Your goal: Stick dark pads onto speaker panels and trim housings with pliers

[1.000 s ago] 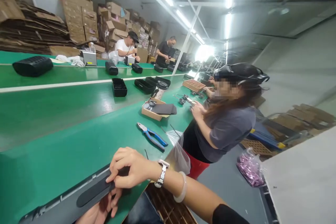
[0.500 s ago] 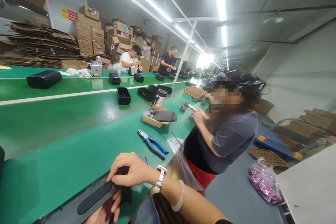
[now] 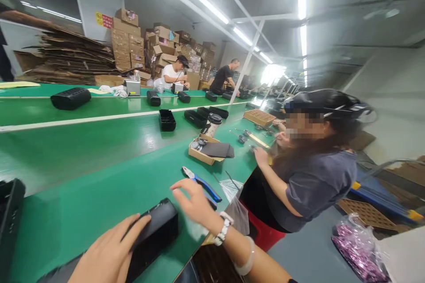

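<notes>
Where the green worktop (image 3: pixel 83 194) meets its near edge, a long black case (image 3: pixel 151 236) is seen lying flat in the head view. It is pressed down by the left hand (image 3: pixel 109 254), whose fingers are laid flat on top and not closed round it. The right hand (image 3: pixel 194 201) is held just above its far end, fingers spread wide and holding nothing. The case looks hard, smooth and light, so it is best gripped by its long sides. Blue pliers (image 3: pixel 202 183) are lying close by. Another person (image 3: pixel 308 177) is seated further along, and cardboard boxes (image 3: pixel 128 37) are stacked behind.
</notes>
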`<state>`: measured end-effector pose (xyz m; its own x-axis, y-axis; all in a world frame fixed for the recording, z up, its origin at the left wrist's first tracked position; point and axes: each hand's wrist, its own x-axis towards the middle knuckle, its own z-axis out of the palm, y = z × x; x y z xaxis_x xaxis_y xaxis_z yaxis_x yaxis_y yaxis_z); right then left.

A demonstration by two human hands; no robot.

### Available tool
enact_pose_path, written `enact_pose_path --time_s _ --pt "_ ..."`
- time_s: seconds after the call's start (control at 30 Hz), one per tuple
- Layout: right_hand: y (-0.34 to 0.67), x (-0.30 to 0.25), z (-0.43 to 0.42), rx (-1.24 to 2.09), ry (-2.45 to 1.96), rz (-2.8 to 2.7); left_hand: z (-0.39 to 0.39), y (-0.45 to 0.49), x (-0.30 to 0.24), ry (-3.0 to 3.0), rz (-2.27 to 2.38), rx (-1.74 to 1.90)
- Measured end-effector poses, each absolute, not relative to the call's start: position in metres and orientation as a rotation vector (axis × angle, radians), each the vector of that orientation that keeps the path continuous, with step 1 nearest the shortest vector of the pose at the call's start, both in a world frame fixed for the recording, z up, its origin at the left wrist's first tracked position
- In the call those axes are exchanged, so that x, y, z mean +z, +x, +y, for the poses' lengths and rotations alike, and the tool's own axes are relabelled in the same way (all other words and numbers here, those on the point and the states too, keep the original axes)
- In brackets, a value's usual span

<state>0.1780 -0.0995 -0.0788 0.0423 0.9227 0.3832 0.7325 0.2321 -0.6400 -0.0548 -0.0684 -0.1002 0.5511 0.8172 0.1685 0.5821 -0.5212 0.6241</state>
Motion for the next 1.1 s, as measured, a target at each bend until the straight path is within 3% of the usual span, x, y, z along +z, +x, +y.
enact_pose_path --time_s 0.27,0.57,0.77,0.97,1.1 --pt "0.233 -0.142 -0.126 0.244 -2.009 -1.708 0.014 -0.047 -0.071 2.012 1.324 0.379" --pt "0.266 -0.163 -0.111 0.151 -2.193 -1.591 0.008 -0.031 -0.091 2.029 1.554 0.215" --pt "0.291 -0.133 -0.101 0.577 -2.042 -1.656 -0.007 -0.016 -0.086 2.108 1.828 0.07" --pt "0.269 -0.071 -0.113 1.405 -1.487 -1.233 -0.01 -0.015 -0.09 2.17 1.875 0.029" --pt "0.244 -0.041 -0.103 1.783 -1.366 -1.332 -0.008 -0.017 -0.09 2.187 1.858 0.011"
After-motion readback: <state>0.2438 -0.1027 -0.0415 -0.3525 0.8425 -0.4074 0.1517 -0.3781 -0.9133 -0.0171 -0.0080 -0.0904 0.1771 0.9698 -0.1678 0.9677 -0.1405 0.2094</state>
